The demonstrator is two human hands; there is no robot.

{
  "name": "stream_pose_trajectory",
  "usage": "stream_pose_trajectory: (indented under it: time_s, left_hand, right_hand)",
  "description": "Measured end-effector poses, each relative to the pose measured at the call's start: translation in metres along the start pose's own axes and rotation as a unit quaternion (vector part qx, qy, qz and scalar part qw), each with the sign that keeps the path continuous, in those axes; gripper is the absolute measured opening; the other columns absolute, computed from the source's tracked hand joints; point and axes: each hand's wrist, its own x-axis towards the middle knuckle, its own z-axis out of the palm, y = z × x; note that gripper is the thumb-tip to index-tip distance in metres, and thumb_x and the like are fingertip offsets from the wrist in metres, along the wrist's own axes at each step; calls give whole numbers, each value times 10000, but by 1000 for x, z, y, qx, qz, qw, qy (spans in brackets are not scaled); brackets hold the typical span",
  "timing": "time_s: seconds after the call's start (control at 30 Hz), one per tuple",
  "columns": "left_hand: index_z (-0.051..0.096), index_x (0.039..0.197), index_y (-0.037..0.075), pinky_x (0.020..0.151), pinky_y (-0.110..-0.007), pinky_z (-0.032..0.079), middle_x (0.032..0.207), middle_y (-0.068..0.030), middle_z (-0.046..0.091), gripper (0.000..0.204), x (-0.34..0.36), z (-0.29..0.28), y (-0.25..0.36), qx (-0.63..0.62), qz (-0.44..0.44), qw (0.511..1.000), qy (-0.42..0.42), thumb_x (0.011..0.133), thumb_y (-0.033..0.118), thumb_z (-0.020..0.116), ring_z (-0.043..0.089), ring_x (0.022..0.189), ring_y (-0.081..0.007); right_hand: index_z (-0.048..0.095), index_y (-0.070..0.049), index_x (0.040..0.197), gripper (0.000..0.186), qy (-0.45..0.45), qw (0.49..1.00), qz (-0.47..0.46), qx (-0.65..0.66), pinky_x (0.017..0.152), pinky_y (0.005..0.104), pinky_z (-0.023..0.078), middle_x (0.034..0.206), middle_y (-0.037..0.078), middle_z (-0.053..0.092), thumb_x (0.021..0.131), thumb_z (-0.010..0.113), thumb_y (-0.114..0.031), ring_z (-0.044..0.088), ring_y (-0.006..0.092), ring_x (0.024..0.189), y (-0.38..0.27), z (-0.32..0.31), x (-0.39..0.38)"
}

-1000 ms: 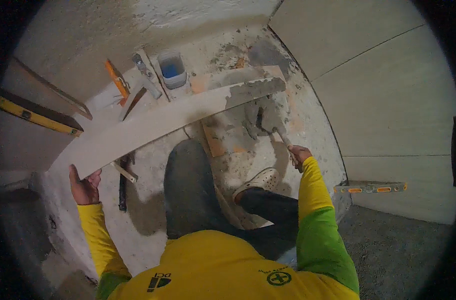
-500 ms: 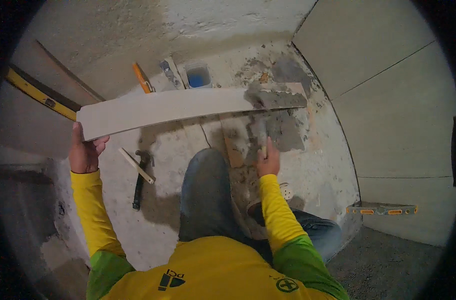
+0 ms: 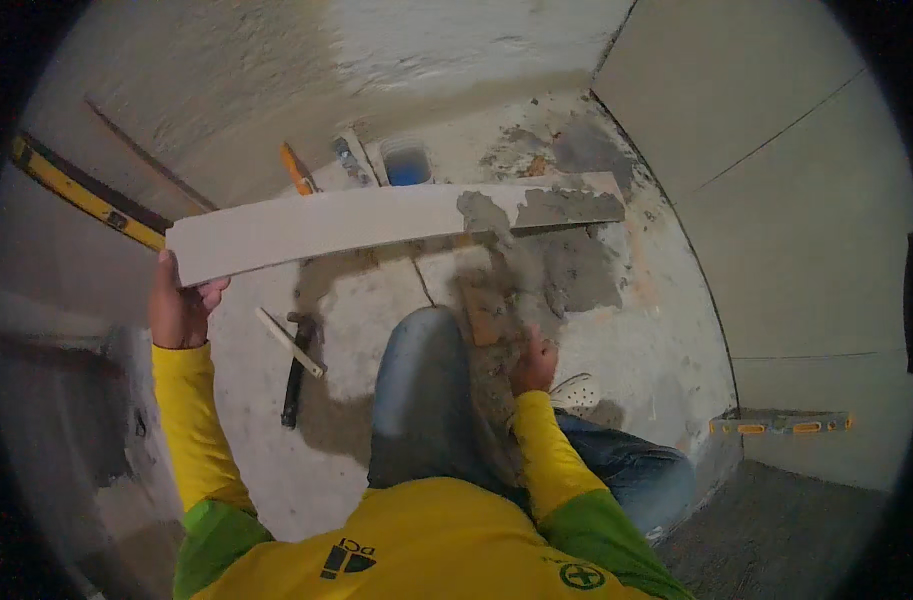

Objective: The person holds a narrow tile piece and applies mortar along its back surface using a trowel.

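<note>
A long, narrow pale tile strip (image 3: 316, 225) lies tilted across the space in front of my knee. My left hand (image 3: 184, 305) is closed on its left end, thumb on the upper side and fingers beneath. Grey mortar (image 3: 566, 207) coats the strip's right part, with a fresh lump (image 3: 484, 212) farther left. My right hand (image 3: 536, 362) is closed around the handle of a trowel (image 3: 511, 275). Its blade is motion-smeared, just on the near side of the lump; I cannot tell whether it touches the strip.
A hammer (image 3: 294, 385) lies under a thin pale stick (image 3: 289, 342) on the floor. Beyond the strip are an orange-handled tool (image 3: 297, 168) and a tub with blue inside (image 3: 408, 165). A yellow level (image 3: 86, 195) leans at left; another level (image 3: 781, 423) sits by the right wall.
My right hand has drawn the trowel nearer to me. Mortar now sits farther left on the strip, with a bare gap beside it. My left hand keeps its hold.
</note>
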Motion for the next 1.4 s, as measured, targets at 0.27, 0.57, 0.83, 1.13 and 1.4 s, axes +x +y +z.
stream_pose_trajectory:
  time_s: [0.27, 0.57, 0.83, 1.13, 1.4]
  left_hand:
    - [541, 1207, 114, 530, -228, 506, 967, -74, 680, 480, 3, -3, -16, -24, 3, 1000, -6, 930, 497, 462, 670, 684, -193]
    - [539, 1217, 103, 501, -213, 513, 964, -85, 681, 494, 2, -10, -31, -44, -15, 999, -13, 927, 500, 479, 681, 696, -202]
    - [510, 1245, 73, 541, -228, 546, 1009, -107, 670, 531, -10, -23, -52, -63, -22, 998, 15, 939, 504, 467, 680, 700, -207]
    - [497, 1244, 62, 555, -238, 566, 1023, -124, 664, 515, -25, -29, -68, -93, -48, 995, 4, 957, 485, 439, 688, 735, -224]
    - [491, 1242, 37, 560, -255, 577, 1028, -149, 657, 530, -29, -34, -69, -105, -48, 993, 10, 960, 481, 433, 686, 729, -242]
  right_hand:
    - [531, -61, 1299, 537, 45, 975, 18, 218, 720, 316, 479, 897, 133, 656, 861, 645, -351, 614, 257, 754, -27, -57, 43]
    - [584, -39, 1241, 541, -255, 890, 246, 287, 719, 307, 516, 956, 84, 659, 898, 562, -457, 610, 161, 776, 45, -91, 76]
    - [612, -138, 1237, 567, -284, 940, 188, 22, 628, 338, 523, 830, 123, 658, 843, 587, -545, 622, 199, 687, -28, -208, 114]
    - [628, -219, 1207, 522, -275, 924, 16, -266, 870, 390, 471, 951, 169, 684, 853, 533, -592, 635, 355, 953, -54, -185, 166]
    - [613, -93, 1163, 573, -346, 900, 264, 23, 588, 408, 522, 823, 166, 664, 890, 484, -580, 627, 258, 574, -55, -174, 161]
